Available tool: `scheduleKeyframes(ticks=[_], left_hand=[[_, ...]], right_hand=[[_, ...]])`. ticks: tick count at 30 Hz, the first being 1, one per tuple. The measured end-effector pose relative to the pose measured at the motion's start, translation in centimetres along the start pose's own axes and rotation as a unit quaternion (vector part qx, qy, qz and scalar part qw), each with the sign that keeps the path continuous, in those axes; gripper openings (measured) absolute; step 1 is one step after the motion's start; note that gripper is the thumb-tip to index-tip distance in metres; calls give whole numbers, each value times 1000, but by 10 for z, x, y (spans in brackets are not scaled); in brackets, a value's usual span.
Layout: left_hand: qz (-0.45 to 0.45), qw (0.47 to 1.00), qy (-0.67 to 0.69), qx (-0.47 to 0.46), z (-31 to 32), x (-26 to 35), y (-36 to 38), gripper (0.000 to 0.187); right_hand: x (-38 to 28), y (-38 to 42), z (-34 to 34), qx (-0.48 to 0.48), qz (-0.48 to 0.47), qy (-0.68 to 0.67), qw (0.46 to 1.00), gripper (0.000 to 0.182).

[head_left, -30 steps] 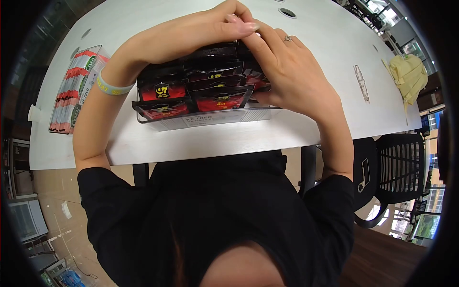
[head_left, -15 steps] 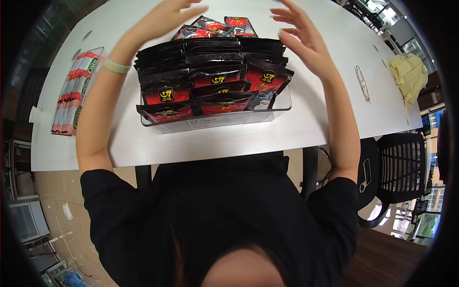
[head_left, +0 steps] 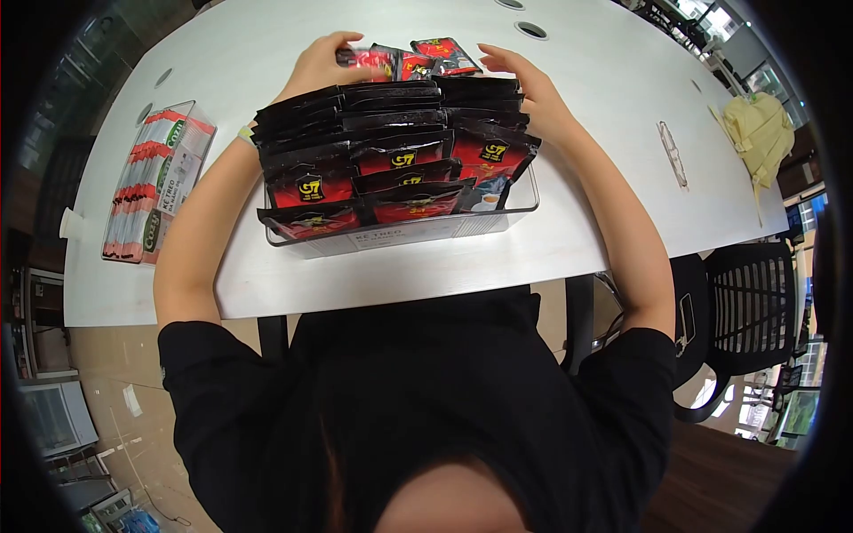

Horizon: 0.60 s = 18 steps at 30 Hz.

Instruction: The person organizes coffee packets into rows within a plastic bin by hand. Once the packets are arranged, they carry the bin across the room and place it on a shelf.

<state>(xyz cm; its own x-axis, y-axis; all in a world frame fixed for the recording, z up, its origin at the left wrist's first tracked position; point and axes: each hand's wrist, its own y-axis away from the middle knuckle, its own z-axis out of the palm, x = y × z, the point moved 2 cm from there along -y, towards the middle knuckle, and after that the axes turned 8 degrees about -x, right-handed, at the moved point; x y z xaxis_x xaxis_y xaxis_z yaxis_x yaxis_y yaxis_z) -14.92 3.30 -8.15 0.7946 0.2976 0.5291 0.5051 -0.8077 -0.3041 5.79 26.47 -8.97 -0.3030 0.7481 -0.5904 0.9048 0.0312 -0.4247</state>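
Note:
A wire-rimmed clear basket (head_left: 418, 233) stands before me, packed with rows of black and red G7 coffee sachets (head_left: 404, 158). Behind it lie several loose coffee sachets (head_left: 442, 55) on the table. My left hand (head_left: 322, 66) is at the left end of this pile, its thumb and fingers around a blurred red coffee sachet (head_left: 373, 60). My right hand (head_left: 526, 86) is beside the basket's back right corner, fingers apart and holding nothing; its lower part is partly hidden by the sachets.
To the left, a clear basket (head_left: 197, 133) holds red and white Cozy stick packs (head_left: 142, 191). A pair of glasses (head_left: 673, 155) and a yellow bag (head_left: 755, 133) lie on the right of the white table (head_left: 613, 191). A black chair (head_left: 751, 298) stands at right.
Both hands have come down behind the basket. My left hand has closed around a loose sachet, while my right hand has lowered beside the basket's back corner. The view has shifted slightly.

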Motion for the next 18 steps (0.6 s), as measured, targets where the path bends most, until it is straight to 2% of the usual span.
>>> scheduleKeyframes(ticks=[1, 3, 5, 6, 7, 9, 12, 14, 15, 18], left_hand=[[7, 995, 101, 18, -3, 3, -2, 63], [-1, 986, 159, 46, -16, 10, -2, 51], [39, 974, 211, 71, -24, 10, -8, 38], [49, 969, 229, 76, -31, 17, -9, 31], [91, 954, 279, 56, -37, 29, -7, 29], [52, 940, 335, -33, -54, 22, -16, 37], [80, 944, 320, -30, -62, 17, -20, 39], [102, 948, 301, -29, -70, 9, -19, 42], [113, 950, 290, -28, -68, 16, -16, 43], [148, 955, 257, -31, -52, 61, 9, 47]], right_hand=[[-1, 0, -2, -1, 5, 2, 1000, 57], [-6, -1, -4, 0, 10, 4, 1000, 62], [-14, -4, -8, 72, 27, -17, 997, 46], [-16, -5, -10, 72, 25, -17, 997, 46], [-20, -6, -14, 112, -3, -18, 993, 38], [-31, -8, -21, 177, -43, -54, 982, 28], [-62, -7, -30, 213, -114, -15, 970, 28], [-98, -2, -29, 186, -159, 52, 968, 33], [-115, 1, -26, 174, -182, 42, 967, 44], [-121, 5, -18, 150, -271, 9, 951, 58]])
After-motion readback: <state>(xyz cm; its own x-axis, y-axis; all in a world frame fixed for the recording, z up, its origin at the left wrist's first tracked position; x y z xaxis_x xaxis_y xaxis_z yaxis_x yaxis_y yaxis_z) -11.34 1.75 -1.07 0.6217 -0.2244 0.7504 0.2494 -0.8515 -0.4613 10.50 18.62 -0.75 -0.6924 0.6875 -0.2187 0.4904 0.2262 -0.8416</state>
